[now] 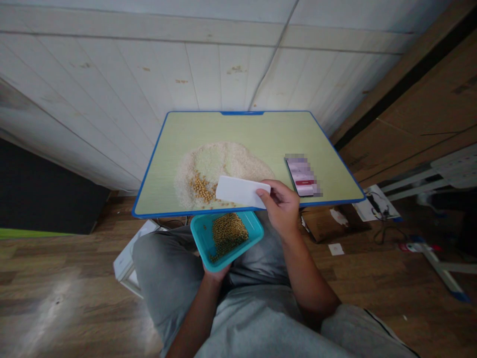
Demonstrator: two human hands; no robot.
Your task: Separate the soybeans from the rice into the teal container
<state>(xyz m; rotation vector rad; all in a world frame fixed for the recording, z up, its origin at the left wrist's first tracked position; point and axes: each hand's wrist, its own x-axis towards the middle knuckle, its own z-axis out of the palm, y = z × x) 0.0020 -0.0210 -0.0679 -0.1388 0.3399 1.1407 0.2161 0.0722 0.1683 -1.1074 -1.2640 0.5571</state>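
My right hand (280,204) grips the right end of a flat white card (238,191), holding it low over the front of the table. Soybeans (201,189) lie in a loose patch at the card's left end. Around and behind them spreads a thin heap of rice-like pale grains (238,154). Just below the table's front edge, my left hand (218,272) supports a turquoise plastic tray (199,243) from underneath; its fingers are mostly hidden by it. Inside the tray is a pile of soybeans (230,231), with darker green beans (219,253) toward the near side.
The small yellow-green table (276,129) has a blue rim. A phone (302,176) with a lit screen lies on its right side. A white panelled wall (201,74) stands behind. Cardboard (413,134) leans at right, and a white box (136,256) sits on the floor at left.
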